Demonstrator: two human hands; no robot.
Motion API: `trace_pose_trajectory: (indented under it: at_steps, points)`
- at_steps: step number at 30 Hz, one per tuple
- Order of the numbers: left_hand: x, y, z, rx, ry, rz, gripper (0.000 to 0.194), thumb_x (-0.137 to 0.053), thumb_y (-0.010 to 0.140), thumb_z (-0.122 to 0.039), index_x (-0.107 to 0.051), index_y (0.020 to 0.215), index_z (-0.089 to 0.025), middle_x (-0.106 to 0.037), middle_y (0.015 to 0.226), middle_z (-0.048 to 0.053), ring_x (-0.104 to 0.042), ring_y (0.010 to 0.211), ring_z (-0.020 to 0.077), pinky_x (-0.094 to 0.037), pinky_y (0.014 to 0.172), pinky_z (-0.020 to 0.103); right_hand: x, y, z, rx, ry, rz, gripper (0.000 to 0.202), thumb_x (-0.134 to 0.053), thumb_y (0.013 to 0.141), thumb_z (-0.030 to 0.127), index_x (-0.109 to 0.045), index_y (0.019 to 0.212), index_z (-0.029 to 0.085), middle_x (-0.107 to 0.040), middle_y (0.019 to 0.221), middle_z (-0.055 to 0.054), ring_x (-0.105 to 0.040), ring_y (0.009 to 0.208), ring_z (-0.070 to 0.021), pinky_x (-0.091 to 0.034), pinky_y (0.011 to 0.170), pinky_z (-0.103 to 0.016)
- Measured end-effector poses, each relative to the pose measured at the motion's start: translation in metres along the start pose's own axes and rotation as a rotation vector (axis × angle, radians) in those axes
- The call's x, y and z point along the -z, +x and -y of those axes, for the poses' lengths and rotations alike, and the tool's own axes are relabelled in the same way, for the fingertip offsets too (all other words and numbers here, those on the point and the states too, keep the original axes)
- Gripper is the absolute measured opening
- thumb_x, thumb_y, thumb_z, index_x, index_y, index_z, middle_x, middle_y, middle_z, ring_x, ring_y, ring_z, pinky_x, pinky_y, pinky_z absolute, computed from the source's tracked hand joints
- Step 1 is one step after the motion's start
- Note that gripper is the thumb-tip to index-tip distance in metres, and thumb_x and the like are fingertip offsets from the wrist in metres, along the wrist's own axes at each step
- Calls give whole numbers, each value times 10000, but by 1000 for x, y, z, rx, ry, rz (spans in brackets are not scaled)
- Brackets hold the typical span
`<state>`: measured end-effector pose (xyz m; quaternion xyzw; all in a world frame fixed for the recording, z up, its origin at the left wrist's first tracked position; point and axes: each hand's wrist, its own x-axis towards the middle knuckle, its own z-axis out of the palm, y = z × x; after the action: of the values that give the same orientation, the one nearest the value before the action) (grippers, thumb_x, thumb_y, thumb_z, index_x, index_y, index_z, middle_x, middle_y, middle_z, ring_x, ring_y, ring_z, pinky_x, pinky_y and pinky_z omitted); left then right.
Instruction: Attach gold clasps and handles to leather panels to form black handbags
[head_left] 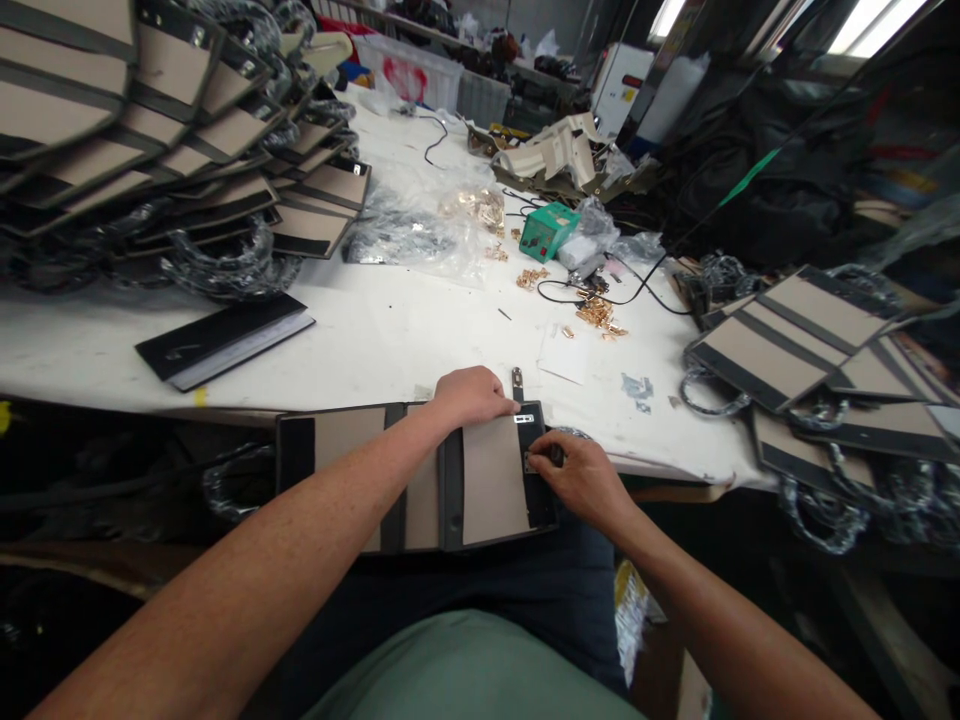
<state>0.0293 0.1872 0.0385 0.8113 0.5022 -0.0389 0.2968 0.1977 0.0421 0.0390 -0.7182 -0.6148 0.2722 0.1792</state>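
A bag panel (495, 490) with beige sections and dark grey strips lies over the table's front edge and my lap. My left hand (474, 396) grips its far edge, fingers curled, thumb beside a small silver metal plate (523, 419) on the black end strip. A short strap with a metal fitting (517, 380) sticks out past that edge. My right hand (581, 472) is closed in a pinch over the same black strip, at a small metal piece (529, 461). Something dark shows between its fingers; its kind is hidden.
Stacked bag panels (172, 140) with wrapped handles fill the left, more panels (795, 330) the right. On the white table (420, 330) are a black folded piece (225, 340), gold hardware (600, 312), a green box (549, 230) with cables and plastic bags (420, 225).
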Motion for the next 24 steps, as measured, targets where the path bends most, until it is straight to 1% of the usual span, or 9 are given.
trace_pose_trajectory:
  at_steps: [3,6,12,15,20,24]
  points:
    - [-1,0,0,-3,2,-2,444,-597,724,-692,-743,721,-272,-759,820,34,-681,776,232,-416,626,295,-3,0,-1,8,-57,2,92,-665,850,300,-743,890,272,-733,805,12,-662,768,-190,-460,754,-311]
    - [-1,0,1,2,4,-2,451,-599,723,-699,-743,725,-271,-758,804,32,-681,770,228,-416,633,293,-5,-2,-2,2,-88,-30,118,-672,854,319,-730,948,276,-740,840,5,-672,799,-200,-465,770,-317]
    - [-1,0,1,5,6,4,454,-593,732,-696,-761,770,-276,-769,850,36,-692,809,231,-430,648,290,-9,-8,0,-21,-85,-72,99,-657,873,334,-725,894,265,-740,810,-5,-676,776,-205,-469,750,-318]
    - [-1,1,1,5,8,8,452,-590,738,-698,-766,785,-284,-770,861,34,-696,822,242,-445,657,299,-9,-11,0,6,-82,-82,121,-649,883,326,-738,928,259,-748,837,-14,-681,793,-212,-473,755,-327]
    - [0,1,1,1,9,10,453,-593,741,-696,-769,780,-280,-764,838,37,-698,819,245,-459,675,304,-8,-13,-9,101,8,-35,192,-690,852,266,-739,1032,221,-741,888,-26,-676,832,-206,-498,807,-326]
    - [0,1,1,-1,8,12,452,-593,744,-689,-775,801,-280,-766,860,40,-697,831,244,-457,682,301,-9,-15,-17,139,-21,-60,219,-718,843,252,-734,1059,223,-727,972,-34,-672,901,-209,-499,859,-330]
